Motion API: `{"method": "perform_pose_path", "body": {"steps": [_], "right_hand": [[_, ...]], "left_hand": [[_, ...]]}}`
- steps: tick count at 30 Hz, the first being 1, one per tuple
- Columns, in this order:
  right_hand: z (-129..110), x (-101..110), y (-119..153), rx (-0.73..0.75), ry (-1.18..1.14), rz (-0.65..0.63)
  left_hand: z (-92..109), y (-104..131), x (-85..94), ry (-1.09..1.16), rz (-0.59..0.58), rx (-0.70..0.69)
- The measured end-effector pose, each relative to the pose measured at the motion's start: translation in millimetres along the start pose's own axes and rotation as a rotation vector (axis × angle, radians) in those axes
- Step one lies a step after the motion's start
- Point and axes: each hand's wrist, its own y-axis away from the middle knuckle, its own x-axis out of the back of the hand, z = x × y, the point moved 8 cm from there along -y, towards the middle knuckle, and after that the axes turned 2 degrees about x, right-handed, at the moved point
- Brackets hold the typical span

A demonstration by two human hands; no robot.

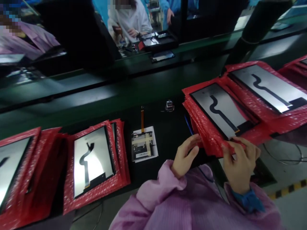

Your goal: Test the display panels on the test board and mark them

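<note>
My right hand [240, 159] is at the near edge of a screen panel [217, 110] with a dark curved ribbon cable, its fingers closed on that edge. The panel lies on a stack of red bubble bags [212, 145]. My left hand [185, 155] is beside the left corner of the same stack, thumb and fingers apart, holding nothing visible. To its left, a small circuit assembly [143, 145] with an orange ribbon cable rests on white paper. A small metallic part [169, 106] lies further back on the black mat [168, 134].
More panels on red bubble bags stand at the left [93, 156], far left [13, 159] and right [268, 83]. A green ledge [144, 83] runs behind. Across it, a person in white [130, 19] works at a black tray. Cables hang below the right edge.
</note>
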Motion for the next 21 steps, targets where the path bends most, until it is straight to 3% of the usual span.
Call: {"method": "perform_pose_path", "body": {"steps": [5, 10, 13, 17, 19, 21], "right_hand": [[-14, 16, -10, 0.007, -0.156, 0.119], [-76, 6, 3, 0.263, -0.274, 0.008], [-105, 2, 18, 0.425, -0.366, -0.095], [-111, 15, 23, 0.501, -0.488, -0.103], [-97, 11, 19, 0.379, -0.509, -0.134], [-75, -12, 17, 0.133, -0.504, -0.256]], "left_hand": [[-9, -28, -34.5, 0.286, -0.011, 0.185], [10, -32, -40.1, 0.482, -0.016, 0.337], [16, -18, -13.4, 0.407, 0.113, 0.416], [10, 27, 47.3, 0.306, 0.338, 0.467], [-3, 55, 75.4, 0.295, 0.420, 0.560], [-14, 76, 97.9, 0.299, 0.499, 0.614]]}}
